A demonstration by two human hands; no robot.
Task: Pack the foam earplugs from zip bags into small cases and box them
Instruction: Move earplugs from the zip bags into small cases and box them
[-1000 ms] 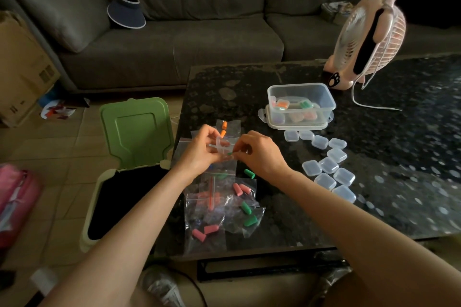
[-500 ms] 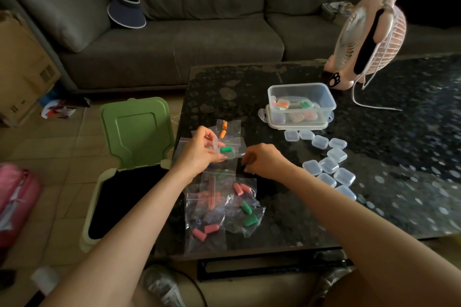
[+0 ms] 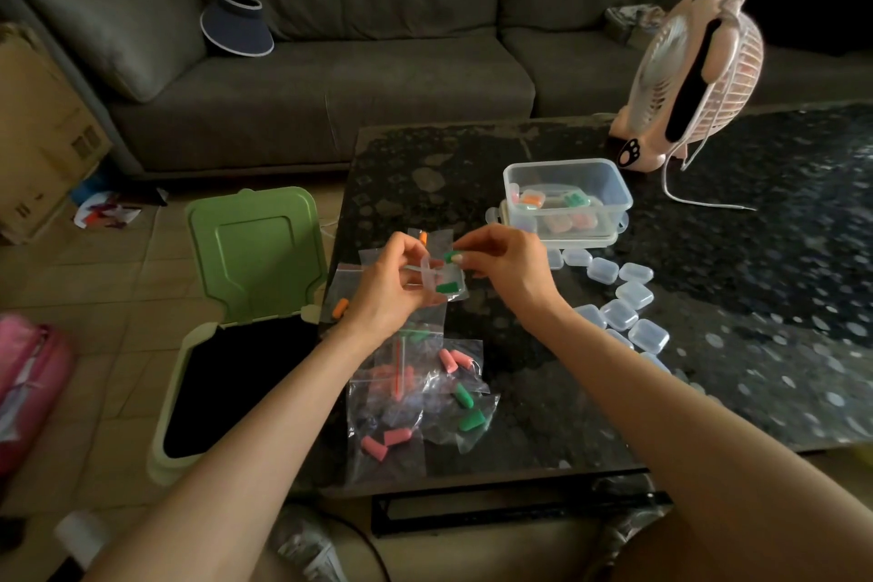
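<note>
Green earplug [image 3: 450, 256]: pinched between right hand [image 3: 508, 272] thumb and fingertip, now raised off the table [image 3: 519, 416].
Clear case [image 3: 437, 279]: open just below it, gripped by left hand [image 3: 387, 293] curled fingers, second green plug [image 3: 447, 288] inside.
Zip bags [image 3: 401, 397]: on table, nearer the person.

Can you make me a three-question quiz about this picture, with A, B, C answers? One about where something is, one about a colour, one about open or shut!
1. Where is the clear box?
A. on the sofa
B. on the table
C. on the floor

2. What colour is the earplug pinched by the right hand?
A. orange
B. pink
C. green

3. The green bin lid is:
A. raised
B. shut
C. missing

Answers: B, it rests on the dark table; C, it is plainly green; A, it stands upright.
</note>
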